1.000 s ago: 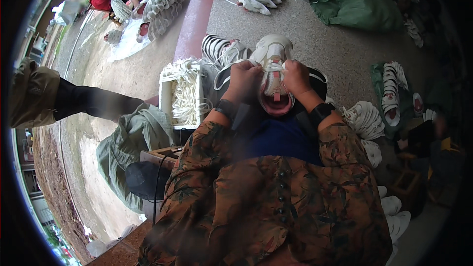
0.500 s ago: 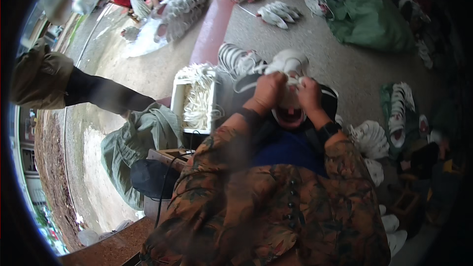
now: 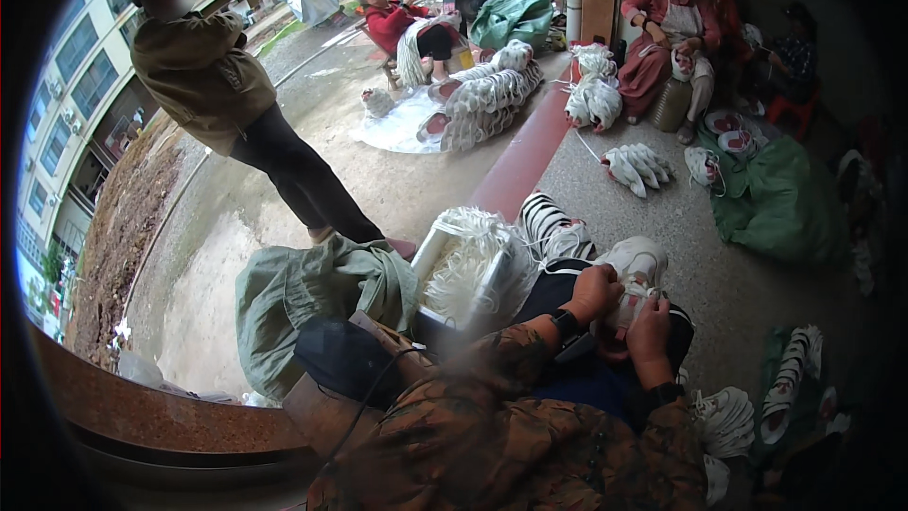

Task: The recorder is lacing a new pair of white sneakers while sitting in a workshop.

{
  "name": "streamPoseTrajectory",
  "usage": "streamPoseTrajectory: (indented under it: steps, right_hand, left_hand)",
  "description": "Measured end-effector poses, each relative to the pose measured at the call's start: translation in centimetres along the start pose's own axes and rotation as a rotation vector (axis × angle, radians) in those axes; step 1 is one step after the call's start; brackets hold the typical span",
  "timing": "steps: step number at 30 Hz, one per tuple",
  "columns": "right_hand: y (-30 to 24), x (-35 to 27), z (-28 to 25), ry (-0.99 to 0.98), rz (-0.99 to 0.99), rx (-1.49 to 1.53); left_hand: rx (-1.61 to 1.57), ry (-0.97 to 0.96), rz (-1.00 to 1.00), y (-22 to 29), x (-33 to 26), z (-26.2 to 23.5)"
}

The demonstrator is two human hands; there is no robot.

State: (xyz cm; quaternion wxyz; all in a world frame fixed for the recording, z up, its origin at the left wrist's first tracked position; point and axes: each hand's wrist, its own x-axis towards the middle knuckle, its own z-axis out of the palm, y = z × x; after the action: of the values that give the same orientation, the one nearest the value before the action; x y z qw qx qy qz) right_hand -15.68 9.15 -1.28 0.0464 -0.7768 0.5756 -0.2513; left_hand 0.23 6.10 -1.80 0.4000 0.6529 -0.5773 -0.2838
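A white sneaker (image 3: 636, 259) rests on my lap, its toe pointing away and its reddish inside showing near me. My left hand (image 3: 594, 293) is closed at the left of the lacing area, fingers pinched together. On the right side of the opening my right hand (image 3: 650, 329) is closed too, thumb and fingers pressed at the upper. Fine strands between the fingers are too small to make out. Just beyond my left knee stands a row of nested white shoes (image 3: 556, 232). White shoelaces (image 3: 468, 270) lie heaped in a white box (image 3: 432, 254) to my left.
A grey-green cloth sack (image 3: 303, 298) and a dark cap (image 3: 342, 360) are at my left. More shoes (image 3: 724, 421) lie at my right. Ahead are bundled shoes (image 3: 638, 168) and a green sack (image 3: 780, 199). One person (image 3: 203, 85) stands at left; others sit farther off.
The view has swung up and left, bringing in more of the yard and seated people. My hands remain at the sneaker, now lower right in view, with the left hand shifted slightly.
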Motion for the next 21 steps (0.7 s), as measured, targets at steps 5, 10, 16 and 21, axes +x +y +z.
streamPoseTrajectory:
  steps: [5,10,16,21]
  right_hand:
    - [1.4,0.7,1.5,0.107,0.157,0.148]
    - [1.2,0.3,1.3,0.175,0.269,0.365]
    - [-0.8,1.0,0.0,0.243,-0.025,0.112]
    - [-1.5,2.7,2.0,0.094,-0.265,0.125]
  left_hand:
    - [0.307,-0.079,0.219,0.4,-0.9,-0.5]
    - [0.398,-0.08,0.532,0.5,-2.3,-0.4]
    - [0.434,-0.115,0.502,-0.7,-1.7,0.5]
    - [0.096,-0.076,0.108,-2.1,-0.9,0.3]
